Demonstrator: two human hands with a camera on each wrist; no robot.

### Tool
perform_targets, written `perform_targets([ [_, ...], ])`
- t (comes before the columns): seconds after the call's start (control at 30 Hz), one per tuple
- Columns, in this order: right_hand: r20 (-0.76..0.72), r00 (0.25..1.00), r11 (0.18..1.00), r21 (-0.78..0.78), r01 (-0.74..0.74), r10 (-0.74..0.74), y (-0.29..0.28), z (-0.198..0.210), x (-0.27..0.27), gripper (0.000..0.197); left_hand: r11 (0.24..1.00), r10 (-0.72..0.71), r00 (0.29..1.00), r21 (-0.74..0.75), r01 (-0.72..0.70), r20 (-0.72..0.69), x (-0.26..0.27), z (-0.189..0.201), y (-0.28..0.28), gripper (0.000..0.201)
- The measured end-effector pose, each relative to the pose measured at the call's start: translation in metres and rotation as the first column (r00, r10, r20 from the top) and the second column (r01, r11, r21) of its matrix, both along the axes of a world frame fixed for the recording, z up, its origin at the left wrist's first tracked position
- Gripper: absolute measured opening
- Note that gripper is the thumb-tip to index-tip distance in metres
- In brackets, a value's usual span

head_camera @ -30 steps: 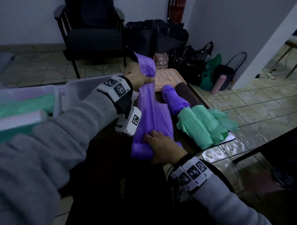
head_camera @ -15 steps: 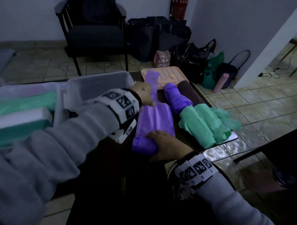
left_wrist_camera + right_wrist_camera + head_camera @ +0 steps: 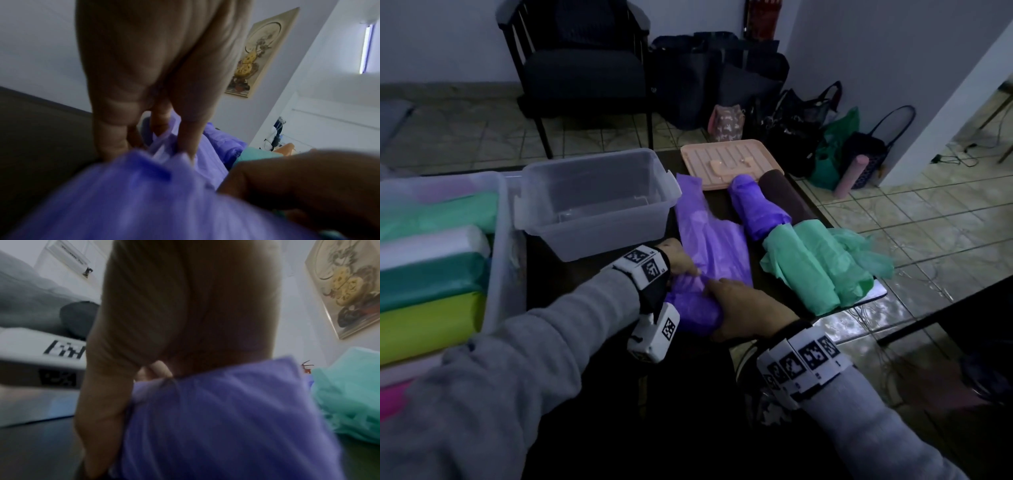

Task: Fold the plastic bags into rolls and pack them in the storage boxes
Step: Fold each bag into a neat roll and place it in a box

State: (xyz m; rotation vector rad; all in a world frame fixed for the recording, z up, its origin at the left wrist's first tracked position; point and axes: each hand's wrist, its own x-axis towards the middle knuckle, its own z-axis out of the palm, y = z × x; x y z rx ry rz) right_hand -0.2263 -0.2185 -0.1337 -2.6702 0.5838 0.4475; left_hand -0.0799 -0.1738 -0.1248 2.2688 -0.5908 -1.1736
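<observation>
A purple plastic bag (image 3: pixel 709 236) lies lengthwise on the dark table (image 3: pixel 558 270), its near end wound into a thick roll (image 3: pixel 693 310). My left hand (image 3: pixel 688 270) grips the roll's left side, its fingers (image 3: pixel 186 139) digging into the bunched plastic (image 3: pixel 144 194). My right hand (image 3: pixel 722 294) curls round the roll's right end, palm over the plastic (image 3: pixel 216 410). An empty clear storage box (image 3: pixel 592 205) stands just left of the bag. A second clear box (image 3: pixel 498 240) at far left holds several rolls in green, white, yellow and pink.
Right of the bag lie a finished purple roll (image 3: pixel 756 209), a brown roll (image 3: pixel 782 192) and green rolls (image 3: pixel 811 270) near the table's right edge. A pink lid (image 3: pixel 722 161) sits at the far end. A chair (image 3: pixel 582 68) and bags (image 3: pixel 791 126) stand on the floor beyond.
My left hand lowered the bag's far end flat onto the table, let it go and came back to the roll beside my right hand. The right hand stayed on the roll.
</observation>
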Motion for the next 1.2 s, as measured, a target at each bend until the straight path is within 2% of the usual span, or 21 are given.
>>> perform_targets([
  [0.07, 0.010, 1.000, 1.000, -0.008, -0.005, 0.005, 0.001, -0.001, 0.000, 0.069, 0.998, 0.053, 0.996, -0.030, -0.055, -0.068, 0.002, 0.002, -0.001, 0.035],
  [0.17, 0.004, 0.999, 0.999, -0.024, -0.033, 0.034, 0.000, 0.001, 0.000, 0.069, 0.967, 0.170, 0.967, -0.154, -0.200, -0.189, 0.008, 0.003, -0.005, 0.057],
  [0.27, -0.017, 0.996, 0.996, -0.039, -0.086, 0.086, -0.003, 0.004, 0.000, 0.071, 0.916, 0.252, 0.938, -0.256, -0.310, -0.237, 0.013, 0.006, -0.009, 0.057],
  [0.3, -0.024, 0.995, 0.995, -0.039, -0.094, 0.093, -0.004, 0.005, 0.000, 0.070, 0.909, 0.251, 0.938, -0.275, -0.314, -0.239, 0.013, 0.006, -0.009, 0.056],
  [0.4, -0.051, 0.994, 0.994, -0.031, -0.102, 0.100, -0.003, 0.005, 0.002, 0.064, 0.904, 0.279, 0.951, -0.297, -0.307, -0.134, 0.014, -0.003, -0.012, 0.058],
  [0.47, -0.050, 0.993, 0.994, -0.009, -0.109, 0.108, -0.004, 0.004, 0.003, 0.065, 0.906, 0.292, 0.954, -0.298, -0.300, -0.074, 0.016, -0.009, -0.012, 0.063],
  [0.57, -0.040, 0.993, 0.994, 0.017, -0.110, 0.111, -0.006, 0.002, 0.003, 0.068, 0.899, 0.283, 0.958, -0.332, -0.285, -0.055, 0.022, -0.008, -0.011, 0.058],
  [0.63, -0.027, 0.996, 0.996, 0.036, -0.085, 0.086, -0.008, 0.001, 0.002, 0.069, 0.934, 0.201, 0.980, -0.299, -0.193, -0.005, 0.022, -0.003, -0.007, 0.051],
  [0.7, -0.021, 0.998, 0.997, 0.050, -0.064, 0.065, -0.009, 0.000, 0.000, 0.073, 0.991, -0.013, 0.976, -0.129, 0.042, 0.219, 0.017, 0.005, -0.003, 0.049],
  [0.77, -0.018, 0.998, 0.997, 0.042, -0.066, 0.067, -0.010, 0.001, 0.000, 0.073, 0.967, -0.237, 0.834, 0.034, 0.254, 0.499, 0.009, 0.011, 0.002, 0.049],
  [0.83, -0.013, 0.996, 0.996, 0.014, -0.083, 0.084, -0.011, 0.001, 0.001, 0.072, 0.910, -0.334, 0.726, 0.007, 0.414, 0.601, 0.004, 0.007, 0.002, 0.053],
  [0.9, -0.011, 0.996, 0.996, 0.010, -0.087, 0.087, -0.013, 0.004, 0.002, 0.073, 0.811, -0.495, 0.681, 0.004, 0.586, 0.540, 0.003, 0.001, 0.004, 0.056],
  [0.97, -0.020, 0.996, 0.995, 0.039, -0.087, 0.087, -0.015, 0.004, 0.004, 0.073, 0.748, -0.633, 0.650, 0.116, 0.654, 0.421, 0.005, -0.004, 0.005, 0.051],
  [1.03, -0.009, 0.998, 0.995, 0.076, -0.063, 0.064, -0.016, 0.004, 0.002, 0.074, 0.742, -0.655, 0.655, 0.156, 0.652, 0.378, 0.010, -0.006, 0.007, 0.050],
  [1.13, 0.060, 0.998, 0.992, 0.128, -0.008, 0.000, -0.017, 0.002, -0.003, 0.068, 0.742, -0.652, 0.651, 0.147, 0.655, 0.388, 0.015, -0.008, 0.009, 0.052],
  [1.2, 0.083, 0.996, 0.992, 0.125, -0.022, 0.011, -0.019, 0.002, -0.005, 0.061, 0.781, -0.583, 0.691, 0.061, 0.621, 0.426, 0.016, -0.005, 0.012, 0.050],
])
